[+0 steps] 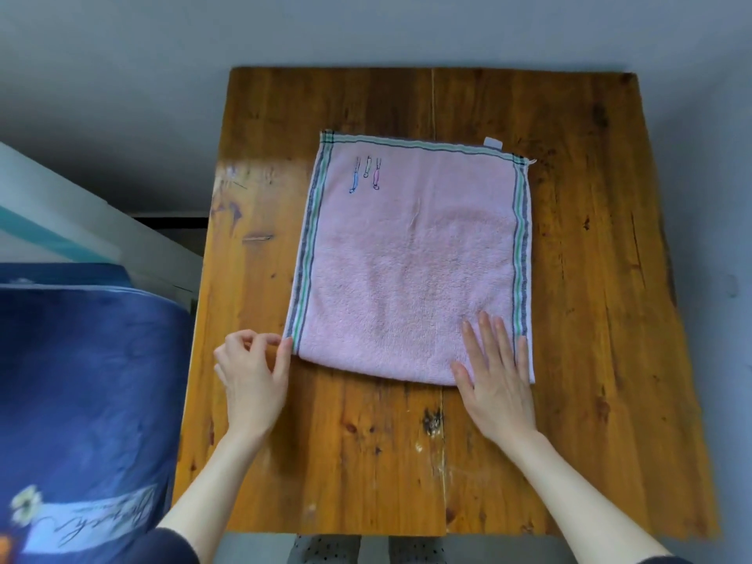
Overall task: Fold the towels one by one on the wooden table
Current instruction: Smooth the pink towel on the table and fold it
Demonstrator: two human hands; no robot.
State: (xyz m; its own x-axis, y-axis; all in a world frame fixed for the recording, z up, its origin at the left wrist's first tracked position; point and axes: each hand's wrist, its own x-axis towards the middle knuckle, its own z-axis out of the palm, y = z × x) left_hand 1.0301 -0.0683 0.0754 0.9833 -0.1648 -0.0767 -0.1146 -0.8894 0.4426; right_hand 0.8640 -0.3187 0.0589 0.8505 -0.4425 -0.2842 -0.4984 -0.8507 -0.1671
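A pink towel (411,258) with green and grey striped borders lies folded once on the wooden table (590,319), its fold along the near edge. Small embroidered figures sit near its far left corner. My right hand (494,370) lies flat with straight fingers on the towel's near right corner. My left hand (254,368) is at the towel's near left corner, thumb touching the striped edge, the other fingers loosely curled just beside it and holding nothing.
A blue blanket (81,400) with a printed pattern covers a bed just left of the table. A white and teal frame (61,221) runs behind it. The grey floor (366,30) surrounds the table. A white label (493,142) sticks out at the towel's far right corner.
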